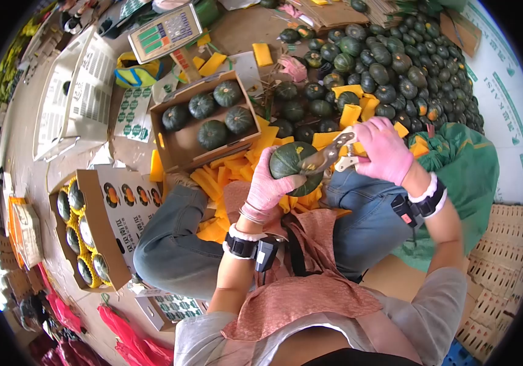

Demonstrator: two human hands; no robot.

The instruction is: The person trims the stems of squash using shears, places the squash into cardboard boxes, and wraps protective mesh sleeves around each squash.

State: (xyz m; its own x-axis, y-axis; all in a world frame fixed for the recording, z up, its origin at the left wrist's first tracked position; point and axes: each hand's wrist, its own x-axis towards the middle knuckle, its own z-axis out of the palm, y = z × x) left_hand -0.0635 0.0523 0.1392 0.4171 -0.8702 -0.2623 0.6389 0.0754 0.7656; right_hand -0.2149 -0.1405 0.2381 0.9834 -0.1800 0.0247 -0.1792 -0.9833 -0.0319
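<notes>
My left hand (264, 190), in a pink glove, is wrapped round the side of a dark green kabocha squash (287, 163) held above my lap. With my right hand (386, 148), also gloved in pink, I grip a pair of pruning shears (334, 152). Their blades lie against the right side of the squash, near its top; whether they are cutting into it I cannot tell. Orange-yellow foam net sleeves (215, 232) are heaped under the squash, between my legs.
An open cardboard box (176, 160) with several squashes lies ahead, beside a weighing scale (165, 32). A big squash pile (389, 67) rises at the far right, near a green sack (462, 177). At left are a white crate (72, 91) and a box (100, 235) of netted squashes.
</notes>
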